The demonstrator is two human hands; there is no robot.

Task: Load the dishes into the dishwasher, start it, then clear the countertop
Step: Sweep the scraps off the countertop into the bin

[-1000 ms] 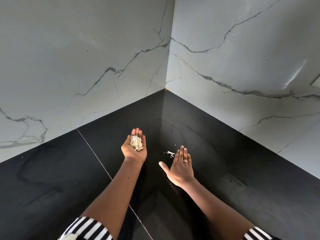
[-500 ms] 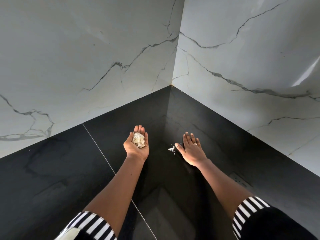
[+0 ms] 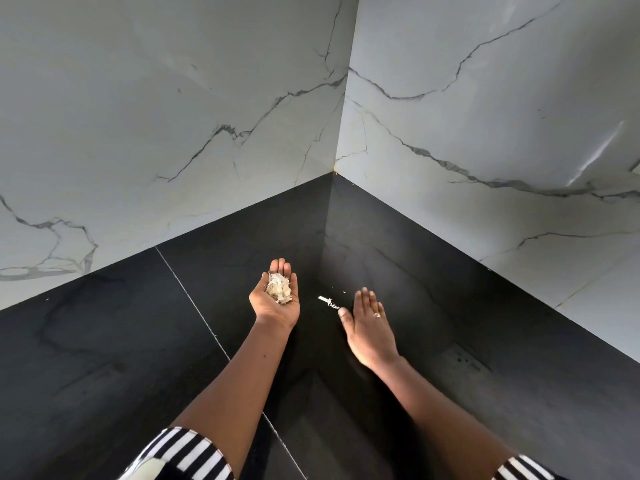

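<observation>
A: What was changed?
B: The scrap [image 3: 327,301] was swept leftward on the countertop [image 3: 104,358] by the flat, straight-fingered right hand [image 3: 369,323], toward peelings [image 3: 279,289] cupped in the left hand [image 3: 275,303]. Clearing is judged nearly done.

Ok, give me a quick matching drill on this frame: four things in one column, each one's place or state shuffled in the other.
1 left hand
2 right hand
3 loose scraps
4 countertop

a black, glossy
b palm up, carrying pale flakes
c lying between the two hands
d back showing, fingers straight

Pairs: 1-b, 2-d, 3-c, 4-a
</observation>
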